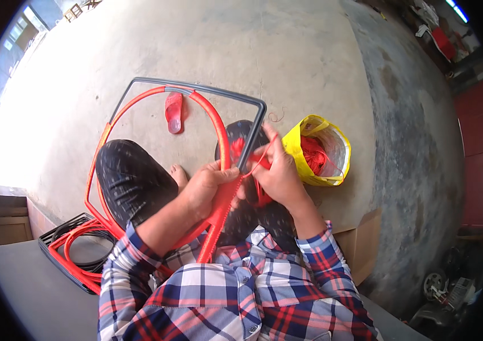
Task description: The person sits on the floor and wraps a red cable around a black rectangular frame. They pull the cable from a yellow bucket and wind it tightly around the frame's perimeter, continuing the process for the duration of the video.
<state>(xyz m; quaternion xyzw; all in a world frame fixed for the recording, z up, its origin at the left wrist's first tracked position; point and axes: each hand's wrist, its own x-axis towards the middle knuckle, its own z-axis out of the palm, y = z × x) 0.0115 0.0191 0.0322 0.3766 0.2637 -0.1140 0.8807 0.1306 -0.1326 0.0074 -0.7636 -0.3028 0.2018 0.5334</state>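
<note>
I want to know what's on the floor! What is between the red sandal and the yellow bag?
In the head view, the grey frame bar and the red hoop cross between the red sandal and the yellow bag; otherwise bare concrete.

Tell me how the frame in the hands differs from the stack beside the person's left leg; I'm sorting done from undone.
The held frame stands tilted across the lap, gripped by the left hand while the right hand pulls red cord; the stacked frames lie flat on the floor, untouched. The held one is single; the others are piled. Both show red and dark hoops.
</note>
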